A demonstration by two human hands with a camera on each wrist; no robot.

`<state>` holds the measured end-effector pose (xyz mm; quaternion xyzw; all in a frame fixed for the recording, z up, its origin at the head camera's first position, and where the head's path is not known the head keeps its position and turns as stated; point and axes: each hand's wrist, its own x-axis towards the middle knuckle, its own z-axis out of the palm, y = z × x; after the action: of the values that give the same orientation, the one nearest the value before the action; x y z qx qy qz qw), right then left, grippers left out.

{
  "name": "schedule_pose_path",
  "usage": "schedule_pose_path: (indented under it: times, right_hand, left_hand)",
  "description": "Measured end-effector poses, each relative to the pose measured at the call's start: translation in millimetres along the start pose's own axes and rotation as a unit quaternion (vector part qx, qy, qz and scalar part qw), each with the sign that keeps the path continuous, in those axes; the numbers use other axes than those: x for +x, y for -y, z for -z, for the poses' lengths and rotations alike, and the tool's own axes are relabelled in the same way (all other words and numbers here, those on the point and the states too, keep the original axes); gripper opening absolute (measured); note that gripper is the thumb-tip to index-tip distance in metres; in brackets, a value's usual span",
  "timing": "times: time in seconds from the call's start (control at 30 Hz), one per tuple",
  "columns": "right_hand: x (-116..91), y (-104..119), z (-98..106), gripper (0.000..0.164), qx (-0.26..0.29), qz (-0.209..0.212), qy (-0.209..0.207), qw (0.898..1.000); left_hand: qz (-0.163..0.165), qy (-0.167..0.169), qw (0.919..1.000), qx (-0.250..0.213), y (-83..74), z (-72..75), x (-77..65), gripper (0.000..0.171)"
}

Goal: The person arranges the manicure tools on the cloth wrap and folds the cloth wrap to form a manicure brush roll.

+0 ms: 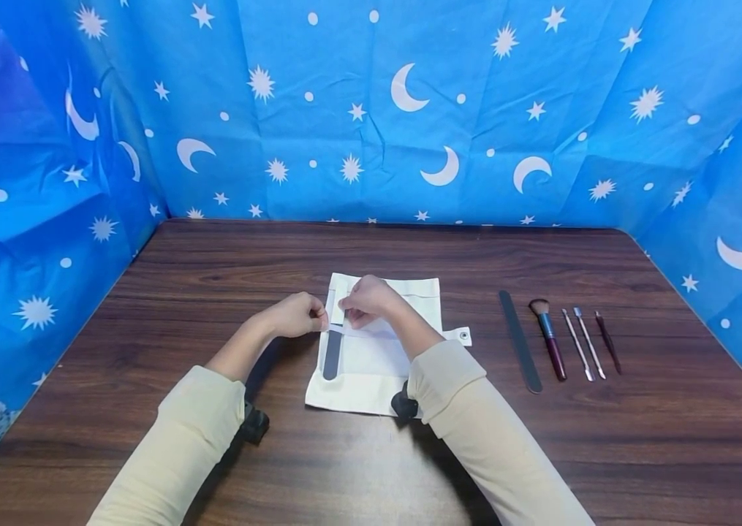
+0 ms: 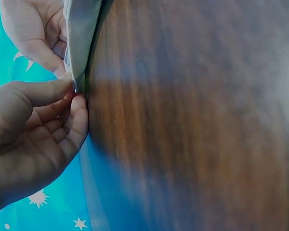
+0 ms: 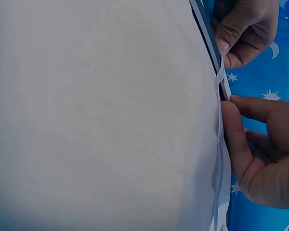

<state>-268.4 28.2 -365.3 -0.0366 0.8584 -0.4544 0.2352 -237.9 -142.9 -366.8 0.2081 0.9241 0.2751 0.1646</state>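
Note:
A cream cloth tool roll (image 1: 371, 391) lies unfolded on the table. Along its left side runs a dark grey nail file (image 1: 332, 354), crossed by a white elastic band (image 1: 336, 329). My left hand (image 1: 294, 315) pinches the roll's left edge beside this band, thumb against the fingers. From the right, my right hand (image 1: 371, 298) reaches over the cloth and pinches the file above the band; in the right wrist view the thumb and index finger of the right hand (image 3: 267, 149) meet at the dark strip. The left wrist view shows the left hand (image 2: 38, 125) at the cloth's edge.
To the right lie a second grey nail file (image 1: 520, 342), a makeup brush (image 1: 548, 340), two slim metal tools (image 1: 579, 345) (image 1: 590, 343) and a thin dark red tool (image 1: 608, 342). A snap tab (image 1: 459, 336) sticks out from the roll. Blue patterned cloth (image 1: 371, 131) hangs behind the table.

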Motion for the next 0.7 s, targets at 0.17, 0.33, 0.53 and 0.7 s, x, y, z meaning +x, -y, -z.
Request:
schedule_pose_path:
  times: [0.17,0.33,0.53,0.7]
  right_hand:
    - [-7.5,0.2,10.5,0.018,-0.085,0.038,-0.041,0.995]
    - [-28.6,-2.5,38.0,0.021,-0.057,0.054,-0.046,0.996]
    - [-67.8,-27.7,95.8,0.028,-0.027,0.048,-0.062,0.997]
    - [-101.5,-73.8,147.3,0.039,-0.017,0.051,-0.094,0.994]
  left_hand:
    - [0.003,-0.001,1.0,-0.003,-1.1,-1.0,-0.4,0.009]
    - [-0.002,-0.022,0.9996,0.017,-6.2,-1.4,-0.1,0.006]
    - [-0.03,-0.054,0.9969,0.049,-15.4,-2.1,5.5,0.006]
    - [-0.051,-0.052,0.9953,0.064,-25.0,-4.7,7.4,0.009]
